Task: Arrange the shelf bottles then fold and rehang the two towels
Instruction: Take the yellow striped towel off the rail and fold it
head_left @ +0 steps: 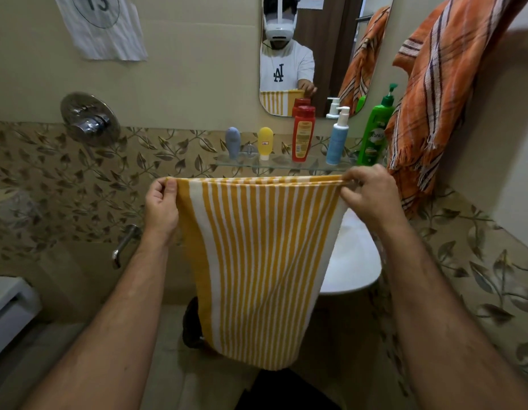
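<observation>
- Beige bathroom wall, with a band of leaf-patterned tiles (79, 184) crossing the middle of the frame.
- Upper left: white paper sheet (101, 25) stuck to the wall, a circled number on it partly cut off.
- Below it, left of centre: round chrome mixer valve (89, 119), and lower down a chrome spout (125, 244).
- Left hand (160, 207) at centre left, thumb and curled fingers pinching the upper left corner of the yellow-and-white striped towel (257, 267).
- Towel folded in layers, top edge stretched level between both hands, rest hanging straight down through the centre of the frame in front of the white basin (354, 261).
- Just above the towel's top edge: glass shelf (242, 162) bearing five bottles upright in a row, each apart from the next: grey-blue tube (233, 142), yellow tube (265, 142), red bottle (302, 133), blue pump bottle (338, 137), green pump bottle (375, 128).
- Upper centre: mirror (331, 39) reflecting a person in a white shirt and headset.
- Right hand (368, 193) at centre right, fingers curled over and gripping the towel's upper right corner.
- Upper right: orange plaid towel (440, 93) hanging in loose bunched folds, fringe down, just beside the green bottle.
</observation>
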A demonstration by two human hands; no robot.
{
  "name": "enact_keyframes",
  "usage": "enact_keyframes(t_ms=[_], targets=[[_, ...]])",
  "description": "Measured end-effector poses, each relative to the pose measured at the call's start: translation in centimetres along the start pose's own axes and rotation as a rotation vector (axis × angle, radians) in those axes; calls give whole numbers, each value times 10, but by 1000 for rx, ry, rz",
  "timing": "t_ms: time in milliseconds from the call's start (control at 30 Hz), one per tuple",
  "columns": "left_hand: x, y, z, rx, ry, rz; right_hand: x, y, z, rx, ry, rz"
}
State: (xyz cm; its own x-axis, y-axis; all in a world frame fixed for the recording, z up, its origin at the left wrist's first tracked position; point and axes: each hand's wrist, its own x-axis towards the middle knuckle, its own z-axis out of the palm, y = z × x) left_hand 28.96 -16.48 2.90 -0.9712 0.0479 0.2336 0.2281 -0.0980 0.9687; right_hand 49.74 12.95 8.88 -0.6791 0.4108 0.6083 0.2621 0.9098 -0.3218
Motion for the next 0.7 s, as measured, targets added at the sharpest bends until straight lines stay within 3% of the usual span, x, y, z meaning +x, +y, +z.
enact_keyframes(t_ms=[133, 267, 400, 567, 700], targets=[[10, 19, 7, -17, -1, 18, 21, -9, -7, 8, -88, 27], [14, 30, 14, -28, 8, 44, 24, -6, -21, 42, 43, 27], [12, 45, 23, -63, -66, 85, 24, 5, -28, 187, 70, 176], [12, 64, 35, -36, -116, 173, 18, 16, -31, 539, -86, 422], [19, 64, 30, -36, -114, 172, 14, 23, -44, 709, -245, 370]])
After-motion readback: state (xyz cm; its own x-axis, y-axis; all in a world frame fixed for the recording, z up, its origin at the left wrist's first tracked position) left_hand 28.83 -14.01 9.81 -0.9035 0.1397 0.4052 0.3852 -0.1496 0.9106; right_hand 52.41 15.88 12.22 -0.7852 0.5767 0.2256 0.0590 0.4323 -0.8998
